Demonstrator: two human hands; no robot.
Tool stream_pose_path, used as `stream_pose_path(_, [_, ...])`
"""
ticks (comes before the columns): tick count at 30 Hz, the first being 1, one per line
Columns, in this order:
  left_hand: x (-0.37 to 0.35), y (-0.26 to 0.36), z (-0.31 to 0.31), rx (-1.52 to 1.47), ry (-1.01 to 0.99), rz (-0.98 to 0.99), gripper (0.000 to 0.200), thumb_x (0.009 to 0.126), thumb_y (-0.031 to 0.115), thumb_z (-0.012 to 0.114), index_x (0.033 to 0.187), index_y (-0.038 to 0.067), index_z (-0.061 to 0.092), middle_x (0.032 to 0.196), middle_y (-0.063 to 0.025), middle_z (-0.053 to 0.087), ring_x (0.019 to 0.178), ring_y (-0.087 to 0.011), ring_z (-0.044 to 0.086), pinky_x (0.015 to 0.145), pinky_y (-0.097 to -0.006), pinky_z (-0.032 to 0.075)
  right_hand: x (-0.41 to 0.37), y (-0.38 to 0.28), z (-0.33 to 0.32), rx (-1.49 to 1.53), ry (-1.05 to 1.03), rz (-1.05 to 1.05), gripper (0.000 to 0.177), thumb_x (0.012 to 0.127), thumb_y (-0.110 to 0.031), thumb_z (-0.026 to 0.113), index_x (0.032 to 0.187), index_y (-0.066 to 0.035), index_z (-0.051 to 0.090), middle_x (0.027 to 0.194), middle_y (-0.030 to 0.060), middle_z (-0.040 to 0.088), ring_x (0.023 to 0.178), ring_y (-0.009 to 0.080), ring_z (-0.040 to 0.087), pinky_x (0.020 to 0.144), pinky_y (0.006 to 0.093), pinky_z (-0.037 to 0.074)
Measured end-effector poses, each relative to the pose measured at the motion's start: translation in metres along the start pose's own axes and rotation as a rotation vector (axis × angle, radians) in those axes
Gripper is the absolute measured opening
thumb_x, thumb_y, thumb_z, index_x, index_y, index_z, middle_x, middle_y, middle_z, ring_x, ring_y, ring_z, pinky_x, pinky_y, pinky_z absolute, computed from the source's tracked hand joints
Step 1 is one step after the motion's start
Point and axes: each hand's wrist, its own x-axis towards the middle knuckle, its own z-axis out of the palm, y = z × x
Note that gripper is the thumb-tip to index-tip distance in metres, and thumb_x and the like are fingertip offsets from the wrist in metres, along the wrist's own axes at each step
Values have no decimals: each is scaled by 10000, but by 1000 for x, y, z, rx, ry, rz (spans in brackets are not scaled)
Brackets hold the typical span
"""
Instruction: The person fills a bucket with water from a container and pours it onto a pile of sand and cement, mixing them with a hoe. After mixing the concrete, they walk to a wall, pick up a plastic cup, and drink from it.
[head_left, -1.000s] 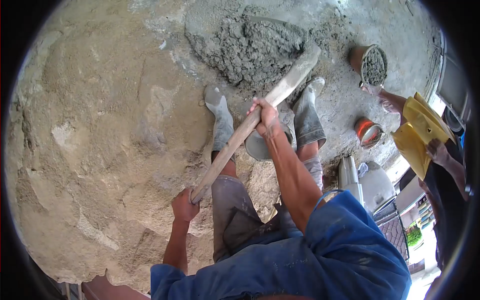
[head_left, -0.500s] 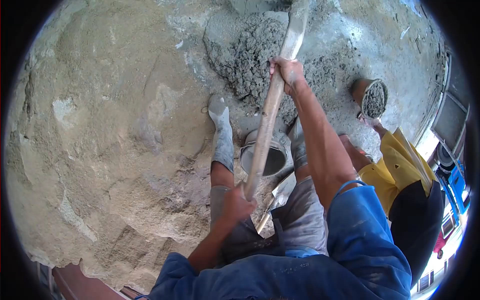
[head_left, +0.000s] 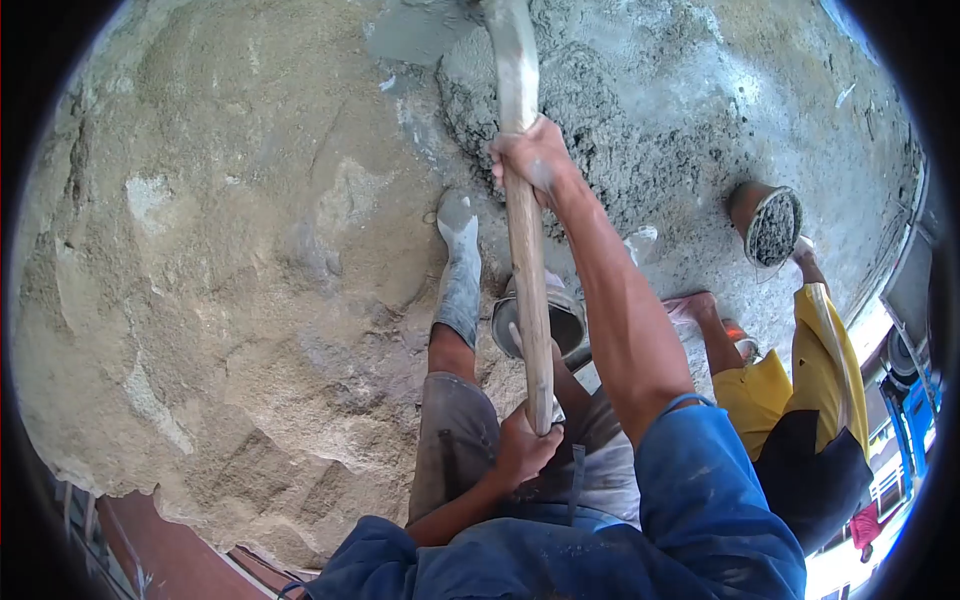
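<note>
My right hand [head_left: 535,155] grips the upper part of a long pale wooden handle [head_left: 530,260]. My left hand [head_left: 525,448] is closed around its lower end, close to my thighs. The handle runs nearly upright through the view, and its far end leaves the top edge, so the tool's head cannot be made out. Beyond my right hand lies a heap of wet grey concrete [head_left: 585,110]. A bucket [head_left: 565,325] stands between my legs, partly behind the handle.
To the right, a bucket filled with concrete [head_left: 775,225] is tilted near the hand of a person in yellow clothing [head_left: 825,350]. My mud-coated left boot [head_left: 460,270] stands on rough sandy ground [head_left: 250,300]. Wet grey mortar [head_left: 680,60] covers the floor beyond the heap.
The handle's far end has swung left and the handle is drawn closer to my body. My left hand has moved right and lower. The view has shifted slightly.
</note>
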Motion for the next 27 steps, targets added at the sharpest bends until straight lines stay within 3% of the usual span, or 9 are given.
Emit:
stream_pose_path(5, [-6, 60, 95, -301, -396, -97, 165, 689, 90, 722, 759, 21, 590, 683, -49, 610, 577, -131, 589, 513, -303, 479, 42, 38, -35, -713, 7, 115, 217, 770, -109, 666, 817, 97, 618, 644, 116, 642, 515, 196, 620, 488, 323, 511])
stream_pose_path(13, [-93, -14, 114, -230, -1071, -243, 280, 687, 85, 729, 920, 37, 581, 752, -44, 571, 752, -172, 583, 674, -339, 484, -115, 37, -128, -474, 158, 179, 267, 725, -60, 629, 914, 99, 527, 679, 135, 613, 483, 180, 601, 424, 327, 478])
stream_pose_path(16, [-71, 1, 113, -143, -848, 106, 188, 696, 97, 688, 841, 37, 584, 753, -72, 600, 670, -186, 598, 622, -347, 484, -107, -13, -120, -308, 227, 27, 225, 707, -32, 618, 885, 63, 519, 645, 95, 585, 439, 152, 549, 403, 303, 472])
stream_pose_path(19, [-9, 28, 93, -12, -395, 135, 300, 695, 157, 676, 933, -4, 591, 695, -114, 626, 660, -231, 642, 623, -389, 513, -36, -38, -129, -306, 156, 5, 120, 769, -79, 608, 795, 20, 546, 542, 67, 553, 403, 139, 528, 384, 289, 474])
stream_pose_path(20, [11, 51, 75, 117, -374, -220, 304, 740, 95, 678, 1013, 17, 568, 756, -106, 625, 705, -210, 636, 653, -353, 513, -4, -36, -129, -229, 154, 27, 106, 766, -97, 616, 739, -6, 568, 531, 55, 556, 402, 136, 530, 392, 279, 480])
stream_pose_path(21, [31, 47, 67, 326, -26, 195, 393, 726, 213, 713, 1018, 13, 544, 727, -185, 642, 717, -331, 672, 642, -432, 523, 26, -31, -125, -149, 214, 41, 114, 747, -97, 626, 689, -7, 586, 541, 61, 578, 409, 138, 537, 400, 280, 486])
stream_pose_path(22, [46, 50, 54, 310, 75, 267, 388, 724, 208, 728, 1018, 25, 552, 773, -204, 650, 746, -372, 665, 653, -437, 525, 37, -18, -120, -138, 219, 46, 114, 747, -97, 626, 689, -7, 586, 541, 61, 578, 409, 138, 537, 400, 280, 486])
stream_pose_path(26, [-10, -16, 9, 368, -176, -17, 435, 684, 169, 683, 1082, 27, 580, 830, -196, 658, 823, -351, 668, 732, -403, 522, 8, 93, -120, -160, 350, 319, 110, 727, -66, 621, 647, 10, 615, 522, 99, 592, 424, 169, 583, 398, 324, 500])
stream_pose_path(27, [-35, -45, -3, 525, -149, 141, 443, 681, 184, 681, 1082, 23, 584, 817, -183, 656, 816, -338, 670, 738, -388, 520, -37, 96, -111, -46, 383, 271, 78, 728, -48, 617, 692, 19, 600, 544, 108, 592, 429, 176, 585, 390, 324, 491])
